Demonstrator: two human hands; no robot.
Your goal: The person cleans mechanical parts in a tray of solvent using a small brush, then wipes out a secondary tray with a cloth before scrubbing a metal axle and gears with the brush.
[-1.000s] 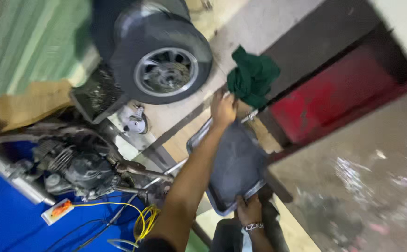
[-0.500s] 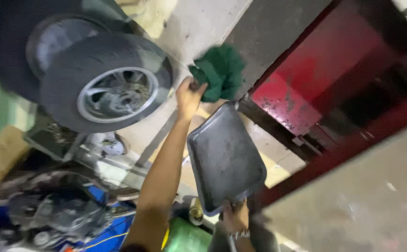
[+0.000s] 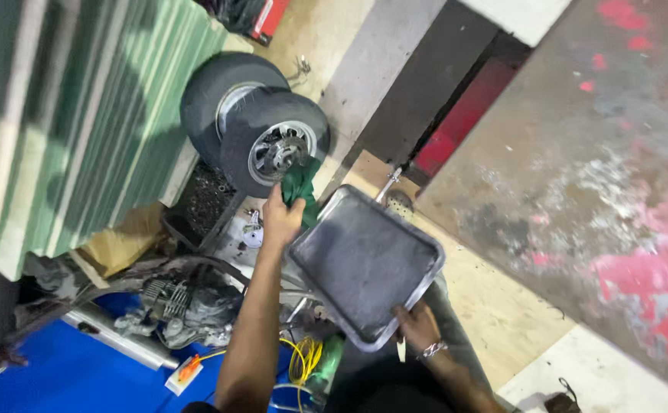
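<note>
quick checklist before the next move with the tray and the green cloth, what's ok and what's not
1. Right hand grips the metal tray at its near rim: ok.
2. Left hand holds the green cloth at the tray's far corner: ok.
3. Tray level: not ok, it tilts, held by one edge.
4. Tray surface free of loose parts: ok, only a dull grey film shows.
5. Room around the tray: not ok, two tyres and an engine sit close on the left.
6. Floor underfoot: cannot tell, a yellow cable coils near the legs, footing hidden.
</note>
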